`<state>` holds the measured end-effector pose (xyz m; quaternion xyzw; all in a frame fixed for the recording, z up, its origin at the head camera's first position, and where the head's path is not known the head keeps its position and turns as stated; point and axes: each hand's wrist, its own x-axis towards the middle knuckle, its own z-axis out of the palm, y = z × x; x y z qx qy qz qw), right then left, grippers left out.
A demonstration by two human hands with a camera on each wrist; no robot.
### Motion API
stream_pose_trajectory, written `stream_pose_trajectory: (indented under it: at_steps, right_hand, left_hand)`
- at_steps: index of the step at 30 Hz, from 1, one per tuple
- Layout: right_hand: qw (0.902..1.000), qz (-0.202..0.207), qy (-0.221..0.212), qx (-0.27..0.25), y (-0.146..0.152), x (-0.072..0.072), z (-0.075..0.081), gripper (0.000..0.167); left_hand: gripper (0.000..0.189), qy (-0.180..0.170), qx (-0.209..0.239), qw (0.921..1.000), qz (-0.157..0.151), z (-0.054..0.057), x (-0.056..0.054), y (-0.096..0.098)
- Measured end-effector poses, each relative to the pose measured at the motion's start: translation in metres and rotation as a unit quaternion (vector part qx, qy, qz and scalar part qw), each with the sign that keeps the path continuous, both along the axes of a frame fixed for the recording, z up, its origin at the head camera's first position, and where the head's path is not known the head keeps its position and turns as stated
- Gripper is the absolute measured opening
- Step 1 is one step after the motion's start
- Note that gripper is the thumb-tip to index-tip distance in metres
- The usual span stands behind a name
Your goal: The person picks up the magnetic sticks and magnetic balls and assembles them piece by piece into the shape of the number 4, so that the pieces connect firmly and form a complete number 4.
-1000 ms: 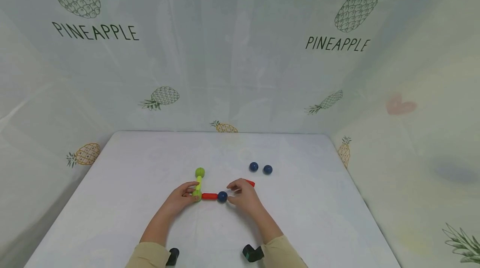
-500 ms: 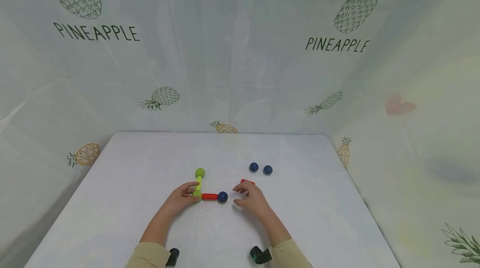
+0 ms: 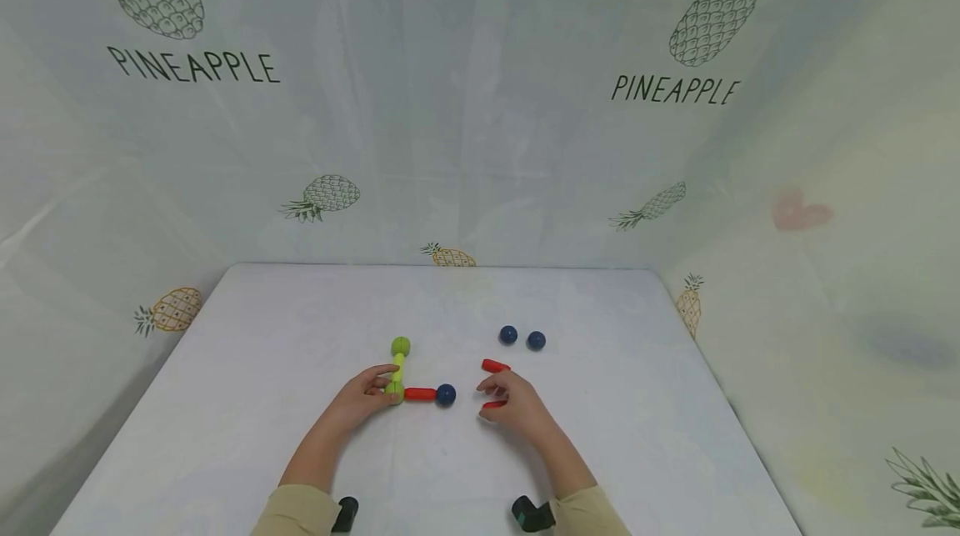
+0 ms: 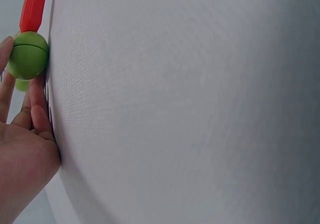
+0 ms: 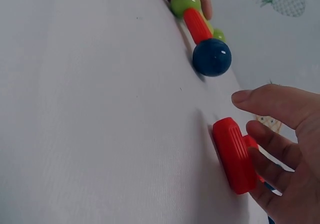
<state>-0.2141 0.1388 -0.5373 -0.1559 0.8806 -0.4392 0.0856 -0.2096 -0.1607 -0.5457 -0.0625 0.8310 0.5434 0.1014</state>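
My left hand pinches a green ball at the corner of an L-shaped assembly lying on the table. From that ball a yellow-green rod runs away to another green ball. A red rod runs right from the corner to a dark blue ball. To the right, my right hand hovers with thumb and fingers apart, right at a loose, ridged red rod. The rod lies on the table beside the fingers, and part of it is hidden in the head view.
Just beyond the right hand lies another red rod. Farther back sit two loose dark blue balls, one on the left and one on the right. A pineapple-print cloth hangs behind the white table.
My right hand has drawn away from the assembly's blue ball, moving right and slightly nearer, uncovering the farther red rod and reaching the nearer one. The left hand stays on the green ball.
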Motion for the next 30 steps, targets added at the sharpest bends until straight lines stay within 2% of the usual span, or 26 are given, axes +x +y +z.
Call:
stream_pose_trajectory:
  at_steps: [13,19,30]
  right_hand:
    - [0.9997,-0.006,-0.015,0.021,0.0072,0.0011,-0.0052,0.029]
    - [0.9992,-0.008,-0.015,0.036,0.0070,0.0004,-0.0064,0.028]
    - [0.9986,-0.016,-0.024,0.045,0.0064,0.0017,-0.0075,0.023]
  left_hand:
    - [0.051,0.007,0.017,0.9998,-0.007,-0.0044,-0.0013,-0.0025]
    - [0.051,0.000,0.016,0.9999,-0.002,-0.0046,-0.0017,-0.0026]
    - [0.052,0.010,0.006,0.9999,-0.010,-0.0048,-0.0018,-0.0030]
